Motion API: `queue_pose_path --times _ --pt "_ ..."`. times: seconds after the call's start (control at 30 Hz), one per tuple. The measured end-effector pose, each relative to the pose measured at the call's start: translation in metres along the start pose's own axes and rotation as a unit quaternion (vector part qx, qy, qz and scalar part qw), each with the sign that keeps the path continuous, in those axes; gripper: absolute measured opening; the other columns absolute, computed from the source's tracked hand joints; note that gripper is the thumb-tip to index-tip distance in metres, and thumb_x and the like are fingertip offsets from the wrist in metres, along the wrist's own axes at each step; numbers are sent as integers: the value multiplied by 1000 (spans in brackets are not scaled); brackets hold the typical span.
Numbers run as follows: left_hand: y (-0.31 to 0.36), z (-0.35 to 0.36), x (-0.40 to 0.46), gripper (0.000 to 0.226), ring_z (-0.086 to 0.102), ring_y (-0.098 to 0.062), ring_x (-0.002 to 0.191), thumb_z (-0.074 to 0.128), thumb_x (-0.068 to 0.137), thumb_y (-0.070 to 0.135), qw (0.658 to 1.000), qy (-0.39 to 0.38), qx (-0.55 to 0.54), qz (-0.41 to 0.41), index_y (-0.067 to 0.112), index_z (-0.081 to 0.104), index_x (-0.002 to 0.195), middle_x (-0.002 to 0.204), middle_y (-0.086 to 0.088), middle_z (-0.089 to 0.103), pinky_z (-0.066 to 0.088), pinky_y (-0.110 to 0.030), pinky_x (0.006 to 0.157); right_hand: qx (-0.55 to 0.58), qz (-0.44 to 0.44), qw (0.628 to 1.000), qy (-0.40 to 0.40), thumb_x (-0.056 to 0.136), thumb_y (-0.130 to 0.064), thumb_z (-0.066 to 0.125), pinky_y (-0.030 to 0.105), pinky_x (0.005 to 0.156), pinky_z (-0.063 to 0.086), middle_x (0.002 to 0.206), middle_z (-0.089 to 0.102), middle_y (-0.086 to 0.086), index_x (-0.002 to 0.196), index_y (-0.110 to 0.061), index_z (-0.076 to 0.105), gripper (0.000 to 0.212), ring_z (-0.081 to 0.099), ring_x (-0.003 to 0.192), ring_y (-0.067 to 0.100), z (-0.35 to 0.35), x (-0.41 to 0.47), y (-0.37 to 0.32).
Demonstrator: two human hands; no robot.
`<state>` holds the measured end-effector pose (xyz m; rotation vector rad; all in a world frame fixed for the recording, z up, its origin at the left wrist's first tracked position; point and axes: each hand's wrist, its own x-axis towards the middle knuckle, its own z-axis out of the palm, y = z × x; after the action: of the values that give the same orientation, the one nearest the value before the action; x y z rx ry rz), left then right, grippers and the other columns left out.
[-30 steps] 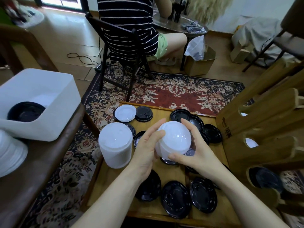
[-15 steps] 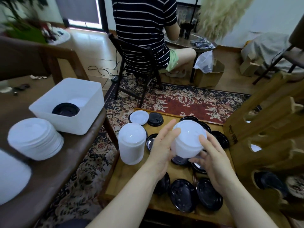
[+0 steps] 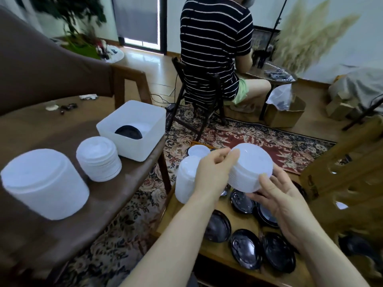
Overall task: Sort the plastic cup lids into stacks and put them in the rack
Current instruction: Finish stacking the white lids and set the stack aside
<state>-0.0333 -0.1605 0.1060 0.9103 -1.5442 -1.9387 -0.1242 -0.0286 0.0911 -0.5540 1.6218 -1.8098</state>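
Held stack of white plastic cup lids (image 3: 251, 168): gripped between both hands above the low wooden desk (image 3: 223, 250); tilted, top face turned up and away from the camera. In the frame half a second back it sat lower in view and more upright

Left hand (image 3: 213, 172): fingers curled round the left side of the held stack, thumb on the top rim

Right hand (image 3: 284, 200): palm up beneath the stack, fingers cupping its lower right edge, thumb against its side

Tall stack of white lids (image 3: 185, 179): stands on the desk, just left of the left hand and partly hidden by it

Single white lid (image 3: 199, 151): flat at the desk's far edge

Loose black plastic lids (image 3: 245, 248): spread flat over the desk under and near both forearms

Brown side desk (image 3: 68, 125), left: more of it in view than half a second ago, the camera having swung left. Carries a wide white lid stack (image 3: 44, 183), blurred; a shorter white lid stack (image 3: 98, 161); a white plastic bin (image 3: 132, 131) with a black lid (image 3: 128, 132) inside

Slotted wooden rack (image 3: 344, 172), right: dark marks on its side, too blurred to read. No other legible writing

Person in a striped shirt (image 3: 214, 46): seated on a dark chair beyond the patterned rug (image 3: 238, 139), back to the camera
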Motion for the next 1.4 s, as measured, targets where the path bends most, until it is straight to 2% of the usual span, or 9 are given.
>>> queue_pose_path --times 0.23,0.37,0.43,0.6,0.73,0.83,1.0,1.2,1.4 --pt "12 -68 -15 9 60 -10 109 61 96 39 996 77 9 54 36 68 101 114 12 66 53 -44 96 -73 -18 995 -62 73 -42 67 29 77 46 114 69 -5 129 -38 57 56 64 98 10 64 5 -2" --pt "15 -111 -26 31 60 -4 109 59 97 41 993 84 31 72 29 65 125 116 14 64 53 -26 88 -70 -5 993 -99 72 -43 69 32 79 48 110 72 -8 130 -34 58 59 66 104 14 102 6 2" --pt "16 -129 -33 27 59 0 106 60 96 40 993 81 41 77 35 63 123 111 19 63 52 -19 79 -74 -2 990 -117 71 -47 69 34 83 50 116 70 -9 124 -34 61 56 64 110 16 119 5 2" --pt "22 -157 -47 18 63 -18 114 63 93 46 988 123 50 73 45 62 111 117 12 64 52 -46 100 -87 -6 987 -133 64 -58 80 37 90 52 120 68 -9 124 -36 63 66 64 111 14 150 2 -1" --pt "30 -174 -59 47 57 -9 115 56 92 61 960 195 151 134 38 60 133 134 8 58 51 -40 99 -88 -12 981 -170 74 -45 67 30 87 48 112 72 -13 124 -28 64 53 64 108 7 172 -4 -10" --pt "40 -187 -70 49 57 -8 109 51 93 64 931 249 206 167 40 59 134 130 9 57 52 -42 95 -69 -4 982 -176 76 -38 68 32 88 50 108 73 -7 124 -21 63 51 67 100 7 194 -10 -18" --pt "53 -218 -85 47 58 -4 113 51 94 59 898 324 200 218 34 62 133 127 14 63 47 -36 102 -62 -9 980 -191 81 -31 73 35 94 52 112 71 -1 114 -27 58 36 66 107 16 238 -15 -25" --pt "48 -265 -91 53 56 -2 115 44 92 57 873 394 176 227 28 63 132 129 15 64 44 -19 92 -102 -15 967 -231 87 -33 72 33 97 49 117 65 -2 128 -22 54 46 60 110 13 296 -19 -18" --pt "35 -294 -85 44 55 -5 121 48 98 49 875 428 120 193 27 62 134 133 14 63 44 -38 108 -144 -2 960 -242 92 -34 66 29 91 48 121 61 -1 135 -19 51 48 58 110 12 329 -18 -6"
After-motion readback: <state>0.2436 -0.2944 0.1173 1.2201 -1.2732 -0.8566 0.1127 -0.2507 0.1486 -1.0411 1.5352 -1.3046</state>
